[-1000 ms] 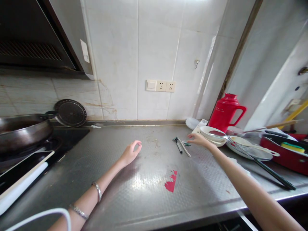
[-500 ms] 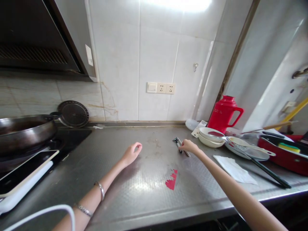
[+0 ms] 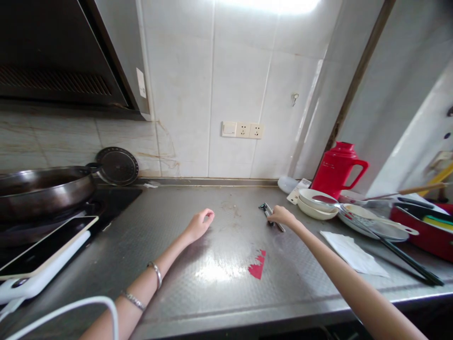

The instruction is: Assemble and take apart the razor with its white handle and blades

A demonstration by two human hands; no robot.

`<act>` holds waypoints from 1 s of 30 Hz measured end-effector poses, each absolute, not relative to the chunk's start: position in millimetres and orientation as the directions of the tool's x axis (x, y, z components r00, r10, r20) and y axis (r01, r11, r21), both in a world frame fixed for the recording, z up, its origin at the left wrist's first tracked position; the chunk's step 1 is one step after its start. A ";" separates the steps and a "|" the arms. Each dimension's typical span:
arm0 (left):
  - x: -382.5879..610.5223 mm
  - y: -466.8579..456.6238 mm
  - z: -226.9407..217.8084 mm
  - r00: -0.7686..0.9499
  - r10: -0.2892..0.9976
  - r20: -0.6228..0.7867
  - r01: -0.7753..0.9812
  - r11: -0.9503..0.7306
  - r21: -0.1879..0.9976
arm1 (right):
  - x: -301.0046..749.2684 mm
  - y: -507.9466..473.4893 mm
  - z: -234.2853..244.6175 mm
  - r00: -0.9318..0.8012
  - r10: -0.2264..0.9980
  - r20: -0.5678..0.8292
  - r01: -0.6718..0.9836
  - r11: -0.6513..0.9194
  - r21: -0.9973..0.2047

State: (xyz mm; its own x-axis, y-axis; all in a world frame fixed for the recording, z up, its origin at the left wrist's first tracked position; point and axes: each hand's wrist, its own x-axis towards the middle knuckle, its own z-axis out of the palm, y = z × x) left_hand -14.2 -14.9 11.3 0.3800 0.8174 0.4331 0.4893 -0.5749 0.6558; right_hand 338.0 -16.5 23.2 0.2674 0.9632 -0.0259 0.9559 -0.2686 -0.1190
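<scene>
My right hand [image 3: 282,215] is low over the steel counter [image 3: 170,297], its fingers closed on a slim silver peeler [image 3: 267,213] with a dark head. The peeler lies slanted on the counter, partly covered by the fingers. Right beside it runs a thin silver rod [image 3: 281,228], whose kind I cannot make out. My left hand [image 3: 201,224] hovers above the counter's middle, fingers curled together, with nothing visible in them. Between the forearms, nearer the front edge, lies a torn red patch [image 3: 257,265].
At left are a pan [image 3: 46,189] on the stove and a phone [image 3: 46,245] on a white stand with a cable [image 3: 102,298]. To the right stand a red thermos [image 3: 336,170], stacked bowls [image 3: 314,208], a white napkin [image 3: 354,254] and a red pot [image 3: 417,226].
The view has turned slightly left, so everything sits a little further right. Both hands keep nearly the same pose, and the peeler has not visibly moved on the counter.
</scene>
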 end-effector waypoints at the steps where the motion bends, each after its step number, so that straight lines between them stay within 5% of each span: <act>1: -14.4 -15.1 11.7 0.377 0.820 0.431 0.491 -0.572 0.657 | 338.0 -16.5 23.4 0.270 0.962 -0.023 0.955 -0.271 -0.116; 9: -17.5 -12.8 10.6 0.370 0.821 0.434 0.499 -0.570 0.652 | 337.7 -20.0 23.7 0.290 0.957 -0.021 0.953 -0.290 -0.088; 15: -24.6 -1.9 3.9 0.351 0.832 0.430 0.559 -0.554 0.617 | 318.8 -25.7 30.6 0.304 0.947 0.106 0.950 -0.292 -0.112; 23: -56.3 15.8 -0.9 0.250 0.886 0.390 0.774 -0.425 0.470 | 267.0 -12.8 4.9 -0.003 0.966 0.260 0.983 0.051 -0.178; 30: -76.5 16.7 -2.3 0.220 0.925 0.311 0.888 -0.321 0.328 | 247.4 -5.5 -20.8 -0.062 0.959 0.277 0.968 0.125 -0.216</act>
State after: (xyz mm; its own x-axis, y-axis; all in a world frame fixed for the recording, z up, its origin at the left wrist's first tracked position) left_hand -76.5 16.7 -2.3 0.2198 0.9248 0.3105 0.8883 -0.3212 0.3281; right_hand 247.4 -5.5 -20.8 -0.0622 0.9588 0.2773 0.9683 0.1253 -0.2163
